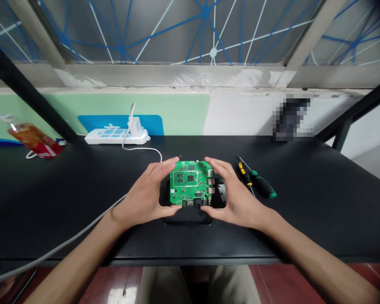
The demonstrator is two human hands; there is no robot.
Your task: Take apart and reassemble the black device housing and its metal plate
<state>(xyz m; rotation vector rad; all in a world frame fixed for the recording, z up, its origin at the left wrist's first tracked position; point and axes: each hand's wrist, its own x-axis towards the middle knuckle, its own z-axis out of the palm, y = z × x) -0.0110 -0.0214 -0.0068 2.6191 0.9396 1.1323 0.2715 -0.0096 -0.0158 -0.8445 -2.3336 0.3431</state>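
A green circuit board point(186, 192) with chips and metal ports is held up between both hands, its component side facing me. My left hand point(148, 192) grips its left side, thumb at the near edge and fingers at the far corner. On the other side, my right hand point(236, 192) pinches the board the same way. Beneath the board lies a black plastic casing point(188, 218), mostly hidden by the board and hands. Two screwdrivers rest right of my right hand: one with a green and black handle point(263, 185), one with a yellow and black handle point(244, 173).
A white power strip point(114, 137) with a plugged-in charger point(134, 126) stands against the back wall. Its white cable point(91, 228) runs under my left arm. A bottle of amber drink point(34, 137) is at the far left; a blurred dark object point(289, 120) leans at back right.
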